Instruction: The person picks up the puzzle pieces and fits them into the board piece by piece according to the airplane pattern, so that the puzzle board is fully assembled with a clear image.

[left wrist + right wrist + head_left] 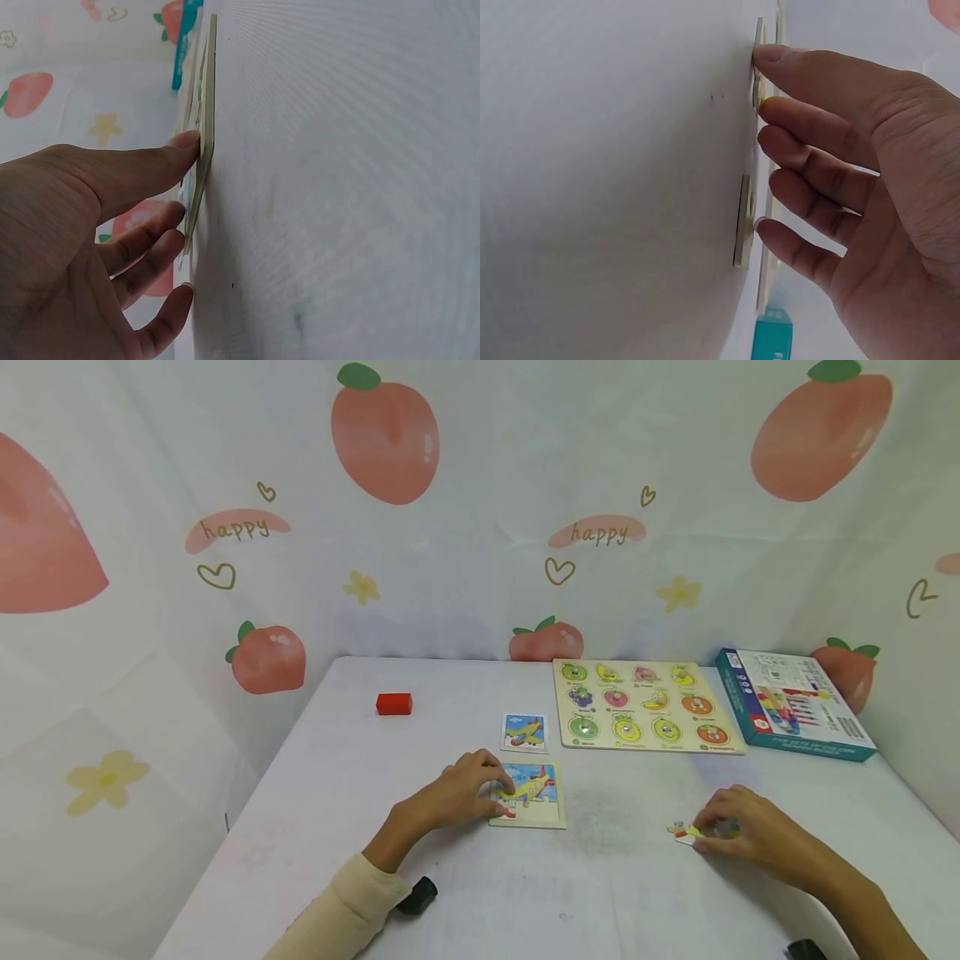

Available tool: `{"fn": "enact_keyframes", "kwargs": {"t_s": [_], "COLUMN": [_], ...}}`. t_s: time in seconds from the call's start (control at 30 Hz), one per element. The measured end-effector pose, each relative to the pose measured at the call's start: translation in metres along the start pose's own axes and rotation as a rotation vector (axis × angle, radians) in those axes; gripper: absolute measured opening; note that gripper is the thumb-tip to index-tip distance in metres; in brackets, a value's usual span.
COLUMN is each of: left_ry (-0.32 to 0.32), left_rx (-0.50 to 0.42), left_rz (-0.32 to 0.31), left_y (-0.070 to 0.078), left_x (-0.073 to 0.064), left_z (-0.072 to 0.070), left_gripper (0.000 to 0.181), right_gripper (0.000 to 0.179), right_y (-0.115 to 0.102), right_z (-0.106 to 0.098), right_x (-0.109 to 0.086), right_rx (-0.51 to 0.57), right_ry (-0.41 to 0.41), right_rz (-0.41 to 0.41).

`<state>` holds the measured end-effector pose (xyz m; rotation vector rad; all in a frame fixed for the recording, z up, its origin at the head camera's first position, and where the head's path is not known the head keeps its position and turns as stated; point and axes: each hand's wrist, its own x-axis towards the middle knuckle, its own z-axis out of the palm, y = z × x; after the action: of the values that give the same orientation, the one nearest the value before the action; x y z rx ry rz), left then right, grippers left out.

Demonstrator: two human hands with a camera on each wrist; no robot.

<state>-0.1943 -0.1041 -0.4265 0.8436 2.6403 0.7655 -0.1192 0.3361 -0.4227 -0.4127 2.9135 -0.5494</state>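
A wooden airplane jigsaw board [551, 814], part of its tray bare along the bottom, lies on the table. My left hand [468, 789] rests on its left side, thumb and fingertips touching the face; the left wrist view shows the board [208, 112] edge-on beside the thumb. Over at the right, my right hand [750, 831] pinches a small puzzle piece [684, 837] between thumb and index finger, close to the tabletop. Another puzzle piece [743, 225] lies under the little finger. A picture card [524, 732] with the same airplane sits just beyond the board.
A fruit puzzle board [645, 710] lies at the back, with a teal-edged box [806, 706] to its right. A red block [393, 704] stands at the back left. A white cloth with peach prints [465, 552] hangs behind the table.
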Motion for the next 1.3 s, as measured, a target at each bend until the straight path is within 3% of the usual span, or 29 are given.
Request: {"fn": "enact_keyframes", "kwargs": {"t_s": [0.23,0.6,1.3], "left_ry": [0.001,0.009,-0.007], "left_rx": [0.000,-0.001,-0.014], "left_rz": [0.014,0.024,0.002], "left_y": [-0.002,-0.001,-0.001], "left_x": [0.000,0.000,0.001], "left_z": [0.000,-0.001,-0.001], "left_gripper": [0.025,0.025,0.026], "right_gripper": [0.025,0.021,0.014], "right_y": [-0.006,-0.031,-0.077], "right_z": [0.002,0.005,0.027], "right_x": [0.005,0.025,0.075], "right_rx": [-0.008,-0.007,0.032], "right_ry": [0.018,0.095,0.113], "right_rz": [-0.003,-0.136,-0.311]}}
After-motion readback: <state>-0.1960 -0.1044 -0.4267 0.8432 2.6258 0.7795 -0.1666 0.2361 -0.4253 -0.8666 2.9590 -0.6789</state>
